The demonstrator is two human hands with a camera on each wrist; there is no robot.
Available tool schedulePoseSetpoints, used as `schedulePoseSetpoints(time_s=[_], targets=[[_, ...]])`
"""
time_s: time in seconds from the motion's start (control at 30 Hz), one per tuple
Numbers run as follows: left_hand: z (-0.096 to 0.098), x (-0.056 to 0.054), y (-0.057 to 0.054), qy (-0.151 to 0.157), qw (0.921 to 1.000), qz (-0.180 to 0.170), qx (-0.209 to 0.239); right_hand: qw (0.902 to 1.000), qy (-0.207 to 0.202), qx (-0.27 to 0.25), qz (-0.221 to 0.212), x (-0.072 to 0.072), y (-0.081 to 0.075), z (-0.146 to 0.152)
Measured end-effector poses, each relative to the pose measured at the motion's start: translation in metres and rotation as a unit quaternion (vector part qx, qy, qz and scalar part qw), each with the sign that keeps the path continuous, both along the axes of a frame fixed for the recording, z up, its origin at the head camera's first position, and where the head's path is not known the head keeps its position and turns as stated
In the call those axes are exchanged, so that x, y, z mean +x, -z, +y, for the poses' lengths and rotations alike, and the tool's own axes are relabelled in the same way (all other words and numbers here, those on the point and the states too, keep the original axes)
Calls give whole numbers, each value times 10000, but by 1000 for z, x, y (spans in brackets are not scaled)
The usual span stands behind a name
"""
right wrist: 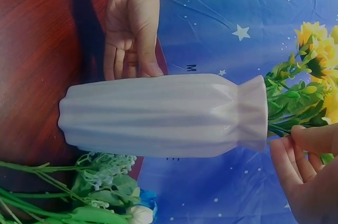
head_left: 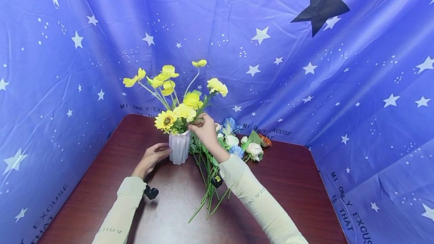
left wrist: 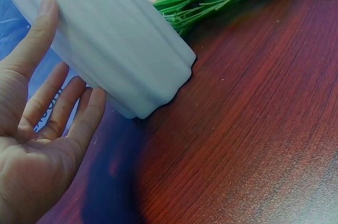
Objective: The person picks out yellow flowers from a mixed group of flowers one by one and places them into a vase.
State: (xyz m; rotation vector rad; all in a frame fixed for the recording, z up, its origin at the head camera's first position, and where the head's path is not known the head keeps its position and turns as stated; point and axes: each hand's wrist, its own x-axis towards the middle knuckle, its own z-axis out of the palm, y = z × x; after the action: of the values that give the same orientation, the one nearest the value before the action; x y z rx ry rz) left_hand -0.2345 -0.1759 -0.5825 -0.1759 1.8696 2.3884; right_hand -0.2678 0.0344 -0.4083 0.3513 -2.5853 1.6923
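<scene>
A pale, pleated vase (head_left: 179,148) stands upright on the table, with several yellow flowers (head_left: 184,111) in its mouth, one of them like a small sunflower (head_left: 166,120). My left hand (head_left: 153,158) is at the vase's left side. In the left wrist view its thumb and fingertips touch the vase wall (left wrist: 116,39), the fingers only slightly bent. At the vase's rim, my right hand (head_left: 206,130) pinches a green flower stem (right wrist: 282,129) between thumb and fingers. Which bloom that stem bears, I cannot tell for certain.
Right of the vase lies a loose pile of flowers, with blue blooms (head_left: 229,124), white roses (head_left: 254,151), an orange bloom (head_left: 265,140) and long green stems (head_left: 207,199) toward the front. A brown wooden table (head_left: 285,199) meets a starry blue cloth (head_left: 230,18) behind.
</scene>
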Motion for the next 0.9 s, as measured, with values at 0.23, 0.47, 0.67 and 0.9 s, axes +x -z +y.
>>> schedulePoseSetpoints(time_s=[0.23,0.47,0.67,0.9], targets=[[0,0,-1,9,9999,-48,-132,9955,-214,-919,-126,0,4,1],[1,0,-2,-5,10000,-60,-72,9941,-282,-979,-383,-5,9,4],[0,-1,-1,29,10000,-92,-2,9958,-286,-725,-481,-9,9,6],[-2,-1,-2,66,9999,-91,65,9940,-384,-574,-848,-13,7,5]])
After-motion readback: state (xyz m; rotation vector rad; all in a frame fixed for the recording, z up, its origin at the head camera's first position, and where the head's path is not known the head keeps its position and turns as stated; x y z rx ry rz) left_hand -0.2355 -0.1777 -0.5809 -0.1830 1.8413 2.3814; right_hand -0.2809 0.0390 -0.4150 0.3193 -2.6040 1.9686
